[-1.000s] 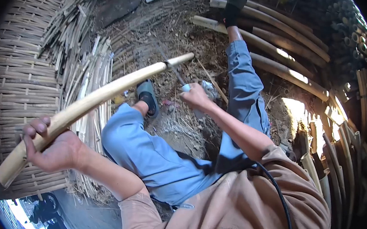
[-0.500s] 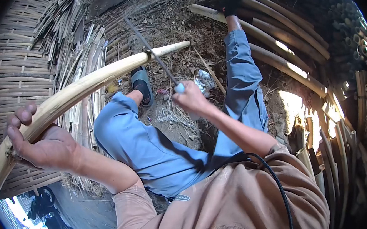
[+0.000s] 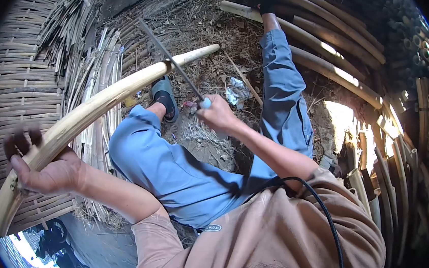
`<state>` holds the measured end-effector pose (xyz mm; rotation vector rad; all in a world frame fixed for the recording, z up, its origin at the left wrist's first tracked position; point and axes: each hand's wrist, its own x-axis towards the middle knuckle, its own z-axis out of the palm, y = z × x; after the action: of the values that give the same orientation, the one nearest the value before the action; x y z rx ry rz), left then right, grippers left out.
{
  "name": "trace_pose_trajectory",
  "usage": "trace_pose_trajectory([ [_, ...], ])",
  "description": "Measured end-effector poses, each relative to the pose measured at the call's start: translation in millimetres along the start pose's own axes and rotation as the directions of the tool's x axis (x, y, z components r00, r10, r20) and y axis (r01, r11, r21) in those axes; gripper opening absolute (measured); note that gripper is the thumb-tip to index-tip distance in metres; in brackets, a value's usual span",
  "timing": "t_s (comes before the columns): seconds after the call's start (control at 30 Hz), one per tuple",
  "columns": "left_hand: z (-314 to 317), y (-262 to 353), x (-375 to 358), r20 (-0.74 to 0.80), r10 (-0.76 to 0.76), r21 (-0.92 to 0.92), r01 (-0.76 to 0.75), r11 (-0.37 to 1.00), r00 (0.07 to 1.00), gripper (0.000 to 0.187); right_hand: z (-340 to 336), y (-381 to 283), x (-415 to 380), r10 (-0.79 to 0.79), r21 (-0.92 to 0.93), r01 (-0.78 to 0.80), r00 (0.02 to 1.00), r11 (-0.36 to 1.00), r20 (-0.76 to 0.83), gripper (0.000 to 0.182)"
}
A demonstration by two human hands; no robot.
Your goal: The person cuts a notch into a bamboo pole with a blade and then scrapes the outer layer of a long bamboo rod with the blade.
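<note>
A long, pale bamboo pole (image 3: 104,100) slants across the view from lower left to upper middle, its narrow end over the ground. My left hand (image 3: 49,169) supports it near the thick end, palm underneath and thumb along the side, with the fingers curled round the far side and a little blurred. In my right hand (image 3: 217,114) is a long, narrow-bladed knife (image 3: 169,59), gripped by its light blue handle end. The blade crosses the pole near the thin end, right at a dark notch.
A woven bamboo mat (image 3: 17,100) lies at left, beside bundled split strips (image 3: 100,77). Thick bamboo poles (image 3: 331,67) lie at upper right, under my outstretched foot. Cut upright lengths (image 3: 390,190) stand at lower right. Crumpled plastic (image 3: 236,92) litters the ground between my legs.
The knife and right hand have shifted slightly left. The pole has moved a little, its thick end to the right, and the left fingers have loosened and lifted slightly.
</note>
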<state>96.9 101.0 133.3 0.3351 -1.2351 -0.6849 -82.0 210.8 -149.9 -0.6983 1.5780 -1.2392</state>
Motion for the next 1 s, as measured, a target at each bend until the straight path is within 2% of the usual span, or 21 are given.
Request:
trace_pose_trajectory([
  [0.07,-65.1,-18.3,30.3,0.245,-0.099,-0.155,0.140,0.978,0.965,0.029,-7.4,16.7,34.8,0.063,0.096,-0.060,0.998,0.994,-0.027,0.013],
  [0.1,-32.2,-10.8,18.1,0.033,-0.115,-0.092,0.118,0.989,0.993,0.025,-11.5,19.3,47.8,-0.150,-0.135,0.136,0.984,0.981,-0.100,0.015],
  [0.13,-32.5,-12.7,23.5,0.039,-0.088,-0.087,0.091,0.992,0.995,0.025,-12.3,25.9,55.3,-0.145,-0.140,0.132,0.986,0.981,-0.083,0.014],
  [0.2,-42.6,-18.0,28.1,0.043,-0.068,-0.058,0.071,0.996,0.997,0.025,-12.4,-1.6,35.8,-0.096,-0.155,0.088,0.994,0.984,-0.043,0.014],
  [0.23,-39.0,-15.5,24.3,0.058,-0.089,-0.066,0.093,0.994,0.994,0.027,-5.2,-4.4,27.2,0.042,-0.115,-0.052,0.995,0.992,-0.092,0.019],
  [0.27,-30.7,-13.7,20.7,0.066,-0.077,-0.067,0.082,0.994,0.995,0.028,-2.7,-19.5,4.8,-0.018,-0.045,0.016,0.998,0.999,-0.057,0.018],
  [0.33,-23.4,-7.1,13.9,0.072,-0.048,-0.049,0.052,0.997,0.996,0.029,4.9,-24.0,-23.7,-0.145,-0.070,0.146,0.989,0.987,0.010,0.016],
  [0.37,-42.3,-11.5,20.3,0.110,-0.074,-0.081,0.083,0.993,0.991,0.027,7.2,-24.2,-31.6,-0.186,-0.111,0.184,0.982,0.977,-0.009,0.015],
  [0.47,-46.1,-11.3,21.3,0.131,-0.084,-0.100,0.097,0.990,0.988,0.028,-0.4,17.1,14.8,0.029,-0.109,-0.047,0.986,0.993,-0.165,0.016],
  [0.5,-43.2,-10.0,21.0,0.153,-0.070,-0.109,0.087,0.990,0.986,0.029,-12.5,42.1,44.1,0.030,-0.119,-0.049,0.987,0.992,-0.160,0.016],
  [0.57,-38.1,-7.5,16.8,0.200,-0.054,-0.114,0.078,0.990,0.978,0.029,-30.0,42.5,60.4,0.030,-0.234,-0.081,0.977,0.969,-0.211,0.016],
  [0.6,-32.9,-8.2,15.9,0.167,-0.038,-0.114,0.058,0.992,0.985,0.029,-34.6,33.3,58.4,0.060,-0.309,-0.127,0.974,0.942,-0.220,0.015],
  [0.67,-23.0,-1.9,9.1,0.094,-0.039,-0.080,0.047,0.996,0.995,0.029,-28.4,3.7,13.2,0.008,-0.180,-0.023,0.996,0.983,-0.087,0.015],
  [0.7,-15.7,0.0,5.0,0.025,-0.035,-0.035,0.036,0.999,0.999,0.028,-16.5,12.6,3.9,0.006,-0.052,-0.006,1.000,0.999,-0.001,0.014],
  [0.73,-8.1,0.5,0.7,-0.033,-0.024,0.003,0.024,1.000,0.999,0.028,-8.9,-9.7,-20.7,-0.129,-0.059,0.128,0.992,0.990,-0.004,0.013],
  [0.8,3.3,4.0,-3.0,-0.131,0.004,0.083,0.007,0.997,0.991,0.028,3.5,-1.4,-20.6,-0.151,0.004,0.151,0.989,0.989,-0.011,0.004],
  [0.87,4.7,5.6,-1.6,-0.095,-0.008,0.082,0.016,0.997,0.995,0.027,-7.8,30.6,28.5,-0.120,-0.151,0.104,0.987,0.983,-0.105,0.016],
  [0.9,5.6,5.3,-1.2,-0.075,-0.013,0.077,0.018,0.997,0.997,0.027,-21.8,36.6,53.9,-0.028,-0.200,0.000,0.990,0.980,-0.138,0.019],
  [0.93,1.9,5.1,0.0,-0.002,-0.007,0.031,0.007,0.999,1.000,0.027,-38.9,45.7,74.5,-0.071,-0.272,0.029,0.987,0.962,-0.147,0.022],
  [1.0,-9.1,2.5,3.7,0.138,0.006,-0.064,0.003,0.998,0.990,0.027,-65.7,16.5,74.1,0.086,-0.392,-0.134,0.987,0.910,-0.136,0.022],
])
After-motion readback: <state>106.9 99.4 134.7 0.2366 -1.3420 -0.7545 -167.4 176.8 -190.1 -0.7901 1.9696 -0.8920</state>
